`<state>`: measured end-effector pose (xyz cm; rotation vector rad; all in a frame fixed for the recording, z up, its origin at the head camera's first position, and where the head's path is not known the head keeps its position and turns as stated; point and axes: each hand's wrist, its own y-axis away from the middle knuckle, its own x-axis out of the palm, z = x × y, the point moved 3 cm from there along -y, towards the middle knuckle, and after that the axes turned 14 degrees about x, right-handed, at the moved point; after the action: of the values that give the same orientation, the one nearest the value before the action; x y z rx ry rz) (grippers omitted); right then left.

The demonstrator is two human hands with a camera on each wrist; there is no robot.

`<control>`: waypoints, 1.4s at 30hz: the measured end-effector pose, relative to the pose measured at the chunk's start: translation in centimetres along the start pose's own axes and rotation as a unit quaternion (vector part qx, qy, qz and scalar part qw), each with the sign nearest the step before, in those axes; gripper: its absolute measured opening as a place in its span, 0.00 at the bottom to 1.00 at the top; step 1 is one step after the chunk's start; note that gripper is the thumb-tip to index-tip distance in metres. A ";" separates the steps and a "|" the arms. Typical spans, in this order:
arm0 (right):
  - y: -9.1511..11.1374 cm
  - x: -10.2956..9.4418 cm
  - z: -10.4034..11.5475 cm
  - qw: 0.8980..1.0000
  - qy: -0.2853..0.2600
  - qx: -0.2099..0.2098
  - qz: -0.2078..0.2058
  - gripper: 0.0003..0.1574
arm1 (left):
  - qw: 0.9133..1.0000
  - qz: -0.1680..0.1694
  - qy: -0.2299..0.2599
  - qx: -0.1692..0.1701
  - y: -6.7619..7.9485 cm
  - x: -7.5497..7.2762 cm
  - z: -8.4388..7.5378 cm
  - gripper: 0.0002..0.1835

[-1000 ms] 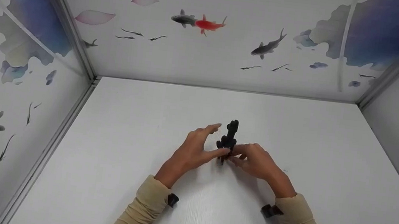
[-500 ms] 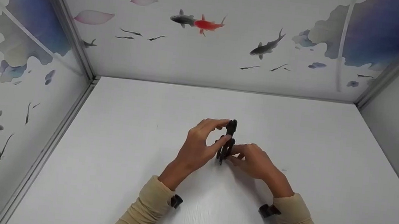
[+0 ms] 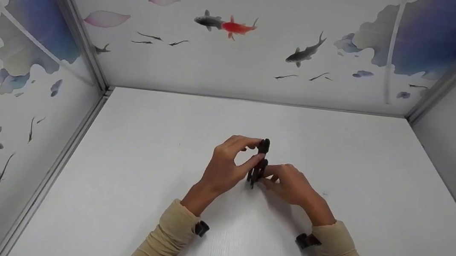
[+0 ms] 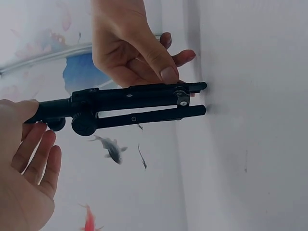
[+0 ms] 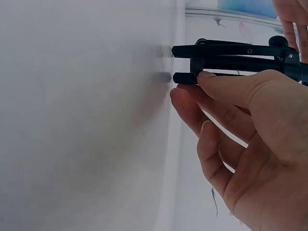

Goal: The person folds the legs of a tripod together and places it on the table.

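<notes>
A black mini tripod [image 3: 255, 175] stands upright near the middle of the white table [image 3: 154, 171], its legs close together. In the left wrist view the tripod [image 4: 139, 99] lies sideways across the frame, with a round knob on its side. My left hand [image 3: 226, 164] holds its upper part between thumb and fingers. Lower down, my right hand [image 3: 292, 184] pinches one leg close to its foot. The right wrist view shows my right hand [image 5: 269, 125], thumb against that leg of the tripod [image 5: 231, 50], the feet at the tabletop. My left fingers partly hide the tripod's top.
White panels printed with fish and blue patches [image 3: 234, 68] enclose the table at the back and both sides. Metal profiles [image 3: 60, 169] run along the left edge. Small black devices [image 3: 307, 241] sit at both sleeve cuffs.
My left hand has moved up the tripod, and its fingers have closed on the upper part, where they stood apart before. My right hand stays at the leg.
</notes>
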<state>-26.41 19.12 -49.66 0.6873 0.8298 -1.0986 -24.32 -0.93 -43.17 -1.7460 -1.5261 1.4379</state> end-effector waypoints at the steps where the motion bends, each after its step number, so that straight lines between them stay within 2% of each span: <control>1: 0.0 0.0 0.0 1.000 0.000 0.000 0.000 0.13 | 1.000 -0.001 0.003 0.003 0.0 -0.2 0.1 0.17; 13: 0.0 -0.3 -0.2 1.000 -0.020 -0.015 0.008 0.13 | 0.999 0.001 0.027 0.018 -0.2 -2.4 1.2 0.19; 20: 0.1 -0.6 -0.3 0.999 -0.032 -0.016 0.014 0.13 | 0.999 0.000 0.038 0.011 -0.1 -3.0 2.1 0.20; 27: 0.1 -0.8 -0.4 0.999 -0.038 -0.011 0.022 0.11 | 0.999 -0.018 0.048 0.003 0.1 -3.5 2.8 0.19; 30: 0.0 -0.8 -0.4 0.999 -0.026 -0.010 0.017 0.10 | 0.998 -0.025 0.055 0.000 0.2 -3.8 3.1 0.18; 38: 0.1 -1.4 -0.7 1.000 -0.011 -0.001 -0.010 0.10 | 0.999 -0.011 0.031 -0.027 0.7 -4.0 3.8 0.22; 42: 0.1 -1.8 -1.1 1.000 -0.008 0.011 -0.028 0.09 | 0.999 -0.006 0.029 -0.033 0.7 -4.0 4.1 0.20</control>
<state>-26.93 20.88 -48.69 0.6753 0.8280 -1.1643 -27.01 -6.03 -43.59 -1.7964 -1.5672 1.3336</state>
